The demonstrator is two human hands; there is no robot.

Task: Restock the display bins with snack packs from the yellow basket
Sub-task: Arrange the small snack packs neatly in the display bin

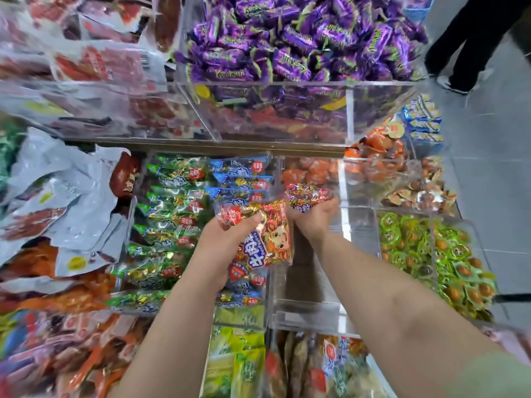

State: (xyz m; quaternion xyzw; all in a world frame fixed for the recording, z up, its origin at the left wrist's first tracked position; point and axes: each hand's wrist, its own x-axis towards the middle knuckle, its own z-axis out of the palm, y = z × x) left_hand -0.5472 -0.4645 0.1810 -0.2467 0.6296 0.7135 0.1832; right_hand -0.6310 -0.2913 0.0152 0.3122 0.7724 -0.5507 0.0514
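1. Packs first: a bundle of red snack packs (265,239) is held just left of the clear bin (307,310), with the left hand (227,239) curled round it.
2. Over the bin's far end, the right hand (313,221) grips one more red pack (307,195) in curled fingers.
3. Blue packs (241,179) lie left of the bin and green-wrapped snacks (431,254) right of it.

Left arm (172,326) and right arm (388,297) reach forward; left grip (227,239) pinches a red printed foil snack pack (264,239); right grip (314,221) seemingly cups a second pack (307,195).
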